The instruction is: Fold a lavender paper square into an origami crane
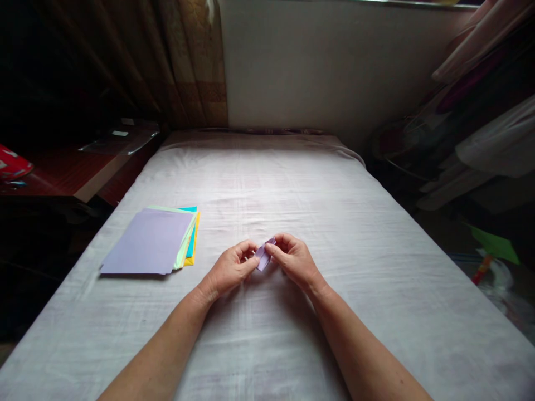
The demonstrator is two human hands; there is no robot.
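Note:
A small folded piece of purple paper (263, 258) is held between my two hands, above the middle of the cloth-covered surface. My left hand (233, 267) pinches its left side between thumb and fingers. On the other side, the thumb and fingers of my right hand (295, 259) grip its upper right end. The exact folds are too small to make out. To the left of my hands lies a stack of coloured paper sheets (148, 240), purple on top, with pale green, blue and yellow edges showing beneath.
A pale cloth (267, 184) covers the wide surface. At the left stands a brown wooden table (58, 172) bearing a clear plastic sleeve (125, 136) and a red packet (13, 162). Behind are a curtain (184, 61) and a wall. Hanging clothes (497, 139) are at the right.

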